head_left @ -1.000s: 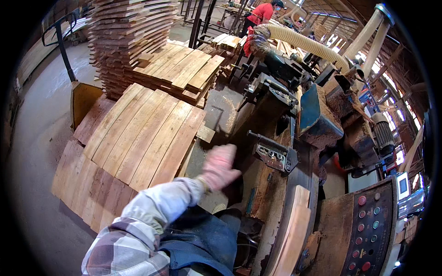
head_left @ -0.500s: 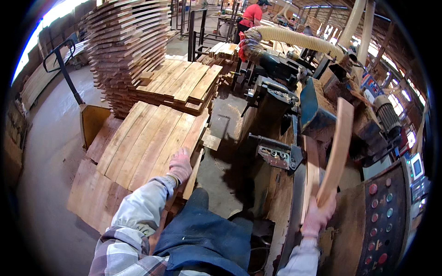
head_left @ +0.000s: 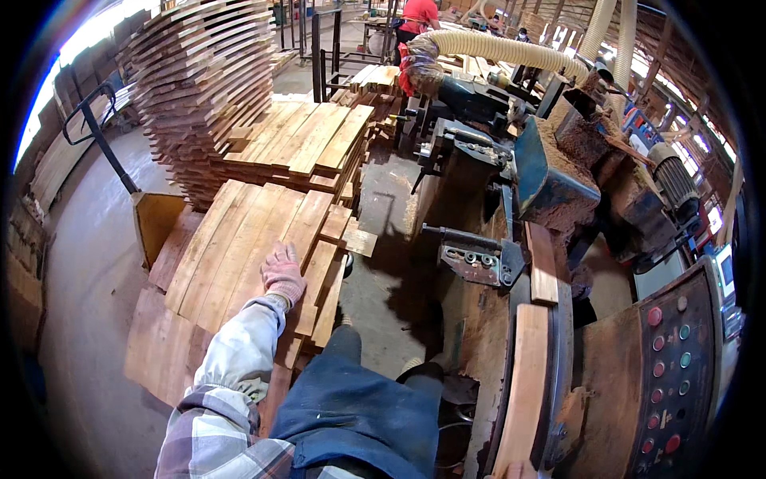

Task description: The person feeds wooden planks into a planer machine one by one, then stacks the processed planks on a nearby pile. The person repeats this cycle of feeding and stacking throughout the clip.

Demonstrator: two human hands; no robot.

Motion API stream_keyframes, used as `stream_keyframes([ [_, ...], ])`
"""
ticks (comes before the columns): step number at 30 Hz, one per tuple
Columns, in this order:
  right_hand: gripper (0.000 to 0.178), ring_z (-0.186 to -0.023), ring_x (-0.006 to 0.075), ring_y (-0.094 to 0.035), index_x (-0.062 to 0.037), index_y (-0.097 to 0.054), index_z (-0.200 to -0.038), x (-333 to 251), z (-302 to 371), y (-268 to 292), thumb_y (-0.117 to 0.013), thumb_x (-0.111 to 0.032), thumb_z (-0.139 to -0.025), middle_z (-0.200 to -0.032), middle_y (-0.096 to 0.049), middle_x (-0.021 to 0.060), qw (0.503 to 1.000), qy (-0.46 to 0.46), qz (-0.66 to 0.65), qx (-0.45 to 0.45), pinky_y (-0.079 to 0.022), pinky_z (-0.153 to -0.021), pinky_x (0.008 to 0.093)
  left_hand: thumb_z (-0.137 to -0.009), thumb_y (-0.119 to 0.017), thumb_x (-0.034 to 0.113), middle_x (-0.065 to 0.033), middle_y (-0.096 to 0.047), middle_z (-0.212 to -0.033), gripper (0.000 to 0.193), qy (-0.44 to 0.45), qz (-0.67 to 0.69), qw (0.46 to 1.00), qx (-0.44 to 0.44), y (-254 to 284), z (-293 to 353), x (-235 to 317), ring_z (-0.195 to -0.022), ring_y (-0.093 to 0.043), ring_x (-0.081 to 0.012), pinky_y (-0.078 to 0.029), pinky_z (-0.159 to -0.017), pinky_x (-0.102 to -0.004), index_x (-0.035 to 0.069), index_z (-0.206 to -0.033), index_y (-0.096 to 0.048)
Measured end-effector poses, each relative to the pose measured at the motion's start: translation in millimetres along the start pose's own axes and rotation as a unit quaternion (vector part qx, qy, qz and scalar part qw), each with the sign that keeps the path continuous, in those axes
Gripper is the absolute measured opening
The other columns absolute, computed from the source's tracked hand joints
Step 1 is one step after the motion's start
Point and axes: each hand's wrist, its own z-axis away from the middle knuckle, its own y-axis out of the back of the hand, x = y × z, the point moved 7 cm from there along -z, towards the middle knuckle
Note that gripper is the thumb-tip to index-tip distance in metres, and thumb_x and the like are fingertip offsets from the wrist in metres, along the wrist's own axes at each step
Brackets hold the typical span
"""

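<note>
My left hand [head_left: 282, 273], in a pink work glove, lies with fingers stretched out on the top layer of wooden boards [head_left: 231, 239] stacked to my left. At the right edge of that stack, lower boards show in uneven steps. At the bottom right, only part of my right hand [head_left: 520, 470] shows, its fingers at the near end of a slightly curved wooden board [head_left: 523, 383]. That board lies along the machine's rail [head_left: 560, 351]. Ahead of it on the same track is a shorter-looking piece of wood [head_left: 542, 263], the two ends close together.
A metal clamp bracket [head_left: 479, 259] stands left of the rail, beside a blue, sawdust-covered housing [head_left: 550, 172]. The button panel [head_left: 666, 375] is at right. A tall wood pile [head_left: 203, 88] and a pallet jack handle [head_left: 104, 140] are left. A person in red [head_left: 420, 12] stands farther back.
My right hand has brought its board down from a raised, tilted position onto the rail, toward me. My left hand has shifted left over the stack, and more lower boards show at its edge.
</note>
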Motion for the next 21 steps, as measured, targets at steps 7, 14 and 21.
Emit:
stream_keyframes([
  [7, 0.060, -0.128, 0.0469, -0.060, -0.0032, -0.065, -0.143, 45.0, -89.5, -62.6, -0.075, -0.020, -0.086, -0.139, -0.064, 0.0251, 0.998, 0.052, 0.047, -0.002, -0.048, -0.114, 0.0537, -0.094, -0.075, 0.028, -0.0230, -0.032, -0.176, 0.088, 0.033, 0.038, 0.998, -0.025, 7.9, -28.1, -1.3, -0.146, -0.054, -0.0413, -0.053, -0.110, -0.0560, 0.011, -0.170, -0.035],
  [14, 0.047, -0.131, 0.0450, -0.056, -0.0047, -0.069, -0.134, 36.5, -221.5, -116.5, -0.071, -0.021, -0.091, -0.143, -0.063, 0.0221, 0.999, 0.027, -0.017, 0.007, -0.045, -0.114, 0.0539, -0.079, -0.082, 0.016, -0.0201, -0.076, -0.108, 0.076, -0.021, 0.497, 0.865, -0.073, 33.9, 26.2, -2.7, -0.101, -0.074, -0.0312, -0.060, -0.091, -0.0414, 0.001, -0.148, -0.056],
  [21, 0.057, -0.143, 0.0392, -0.056, -0.0060, -0.064, -0.148, -30.8, -273.4, -125.9, -0.074, -0.030, -0.097, -0.156, -0.059, 0.0202, 0.978, 0.063, -0.195, -0.040, -0.041, -0.124, 0.0486, -0.081, -0.079, 0.007, -0.0063, -0.067, -0.094, 0.053, -0.130, 0.830, 0.516, -0.167, 87.9, 130.8, 149.5, -0.076, -0.065, -0.0194, -0.058, -0.063, -0.0370, 0.005, -0.131, -0.061],
])
